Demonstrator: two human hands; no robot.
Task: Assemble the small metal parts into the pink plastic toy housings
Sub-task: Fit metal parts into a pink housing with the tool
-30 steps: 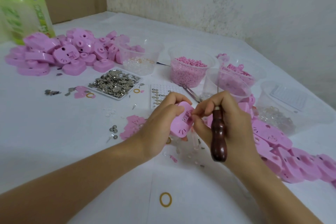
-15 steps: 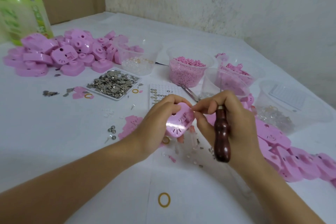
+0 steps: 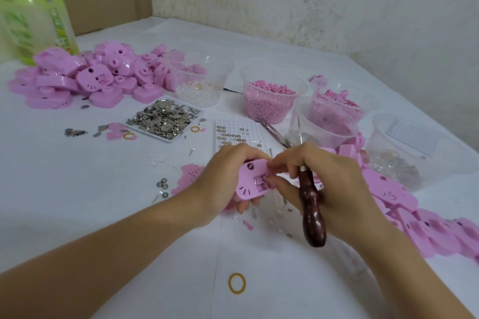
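My left hand (image 3: pixel 223 179) grips a pink toy housing (image 3: pixel 250 180) above the table, its open slot with a metal part facing me. My right hand (image 3: pixel 324 184) holds a dark wooden-handled tool (image 3: pixel 309 210) in its palm, blade up, while its thumb and forefinger pinch at the housing's slot. A white tray of small metal parts (image 3: pixel 164 118) lies beyond the hands. A white grid holder with round button cells (image 3: pixel 233 134) sits just behind my left hand.
Pink housings are heaped at the back left (image 3: pixel 85 77) and along the right edge (image 3: pixel 414 215). Clear tubs (image 3: pixel 272 98) of pink pieces stand in a row behind. A green bottle (image 3: pixel 31 18) stands far left. A yellow rubber band (image 3: pixel 236 283) lies near me.
The housing has turned in my left hand so its slotted face shows. My right fingers have moved in onto the slot; the tool stays in the palm.
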